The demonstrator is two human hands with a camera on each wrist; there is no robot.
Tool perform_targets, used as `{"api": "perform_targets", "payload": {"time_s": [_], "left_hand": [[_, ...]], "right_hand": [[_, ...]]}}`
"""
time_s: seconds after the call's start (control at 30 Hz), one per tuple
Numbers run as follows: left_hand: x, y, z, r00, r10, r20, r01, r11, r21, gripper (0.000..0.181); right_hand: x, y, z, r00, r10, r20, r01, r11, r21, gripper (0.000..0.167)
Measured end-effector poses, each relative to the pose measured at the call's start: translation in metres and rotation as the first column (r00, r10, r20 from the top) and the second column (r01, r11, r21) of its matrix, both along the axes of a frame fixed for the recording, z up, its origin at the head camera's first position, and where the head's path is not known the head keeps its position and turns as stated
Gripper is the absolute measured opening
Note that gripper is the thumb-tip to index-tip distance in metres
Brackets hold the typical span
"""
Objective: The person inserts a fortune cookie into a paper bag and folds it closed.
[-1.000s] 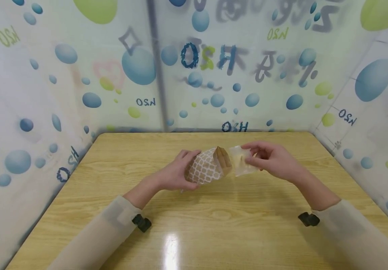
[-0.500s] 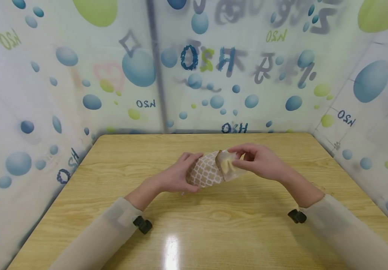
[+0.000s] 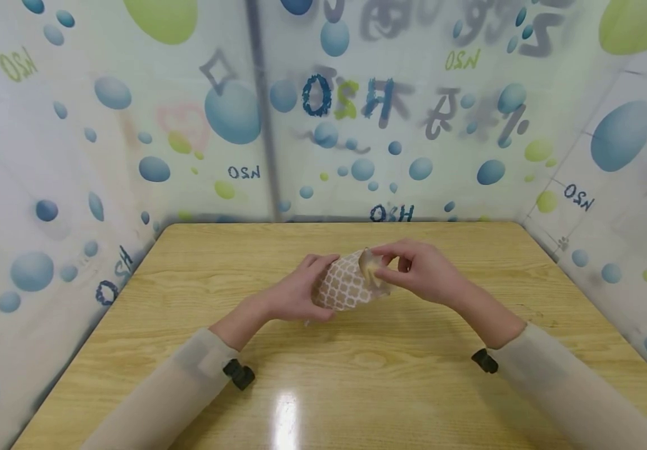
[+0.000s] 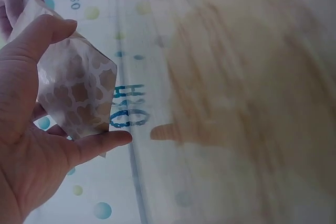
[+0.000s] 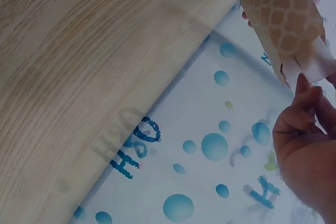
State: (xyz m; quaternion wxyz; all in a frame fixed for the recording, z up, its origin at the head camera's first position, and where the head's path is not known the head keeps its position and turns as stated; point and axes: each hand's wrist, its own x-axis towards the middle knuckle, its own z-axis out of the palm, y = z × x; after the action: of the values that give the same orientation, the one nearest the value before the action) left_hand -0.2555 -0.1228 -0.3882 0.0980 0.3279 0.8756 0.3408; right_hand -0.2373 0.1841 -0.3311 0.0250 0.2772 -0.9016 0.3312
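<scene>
In the head view a small tan paper bag with a white lattice pattern [image 3: 342, 284] lies tilted above the table, its mouth turned to the right. My left hand [image 3: 297, 292] grips it around the closed end, thumb on the near side. Between thumb and fingers, my right hand [image 3: 421, 270] pinches a translucent packet [image 3: 378, 287] with something pale yellow inside. Part of that packet sits within the bag's mouth and is hidden there. The right wrist view shows the packet's whitish end [image 5: 315, 65] at the bag's opening, touching my fingertips.
A glossy wood-grain table [image 3: 323, 387] spans the space below both hands. Curtain-like walls with blue and green dots [image 3: 362, 169] enclose its back and sides. Dark wrist devices [image 3: 239, 374] are strapped at both sleeve cuffs.
My right hand has moved left, carrying the packet from beside the bag's mouth to partly inside it. My left hand and the bag have hardly moved.
</scene>
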Motion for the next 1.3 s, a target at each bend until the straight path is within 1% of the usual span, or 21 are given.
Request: {"api": "perform_targets", "payload": {"time_s": [0.13,0.27,0.4,0.5,0.6,0.67,0.9,1.13,1.3], "left_hand": [[0.0,0.0,0.0,1.0,-0.001,-0.01,0.001,1.0,0.006,0.112],[0.0,-0.001,0.001,1.0,0.002,-0.005,-0.002,1.0,0.005,0.111],[0.0,-0.002,0.0,1.0,0.015,0.003,-0.015,1.0,0.007,0.112],[-0.001,-0.003,0.0,1.0,0.027,0.003,-0.027,1.0,0.009,0.113],[-0.001,-0.004,0.001,0.999,0.035,-0.004,-0.035,0.999,0.009,0.113],[-0.001,-0.005,0.0,0.999,0.039,-0.008,-0.039,0.999,0.007,0.113],[0.0,-0.005,0.001,0.999,0.043,-0.001,-0.043,0.999,0.016,0.113],[-0.001,-0.005,-0.001,0.999,0.041,-0.009,-0.041,0.999,0.015,0.114],[-0.001,-0.005,0.0,0.999,0.037,-0.009,-0.037,0.999,0.013,0.113]], "right_hand": [[0.002,-0.006,0.0,1.0,0.018,0.004,-0.018,1.0,-0.003,0.038],[0.006,-0.009,0.001,0.999,0.033,0.041,-0.032,0.999,-0.005,0.038],[0.008,-0.006,-0.001,0.997,0.019,0.071,-0.015,0.999,-0.051,0.049],[0.008,0.002,-0.001,0.998,-0.025,0.057,0.03,0.996,-0.084,0.053],[0.01,0.009,-0.001,0.998,-0.057,0.04,0.06,0.994,-0.089,0.049],[0.01,0.012,-0.002,0.998,-0.055,0.027,0.057,0.995,-0.078,0.047],[0.008,0.011,-0.01,0.999,-0.019,0.033,0.022,0.995,-0.094,0.047],[0.007,0.01,-0.011,0.999,-0.038,0.022,0.04,0.995,-0.088,0.05],[0.007,0.01,-0.012,0.999,-0.039,0.038,0.042,0.995,-0.089,0.05]]}}
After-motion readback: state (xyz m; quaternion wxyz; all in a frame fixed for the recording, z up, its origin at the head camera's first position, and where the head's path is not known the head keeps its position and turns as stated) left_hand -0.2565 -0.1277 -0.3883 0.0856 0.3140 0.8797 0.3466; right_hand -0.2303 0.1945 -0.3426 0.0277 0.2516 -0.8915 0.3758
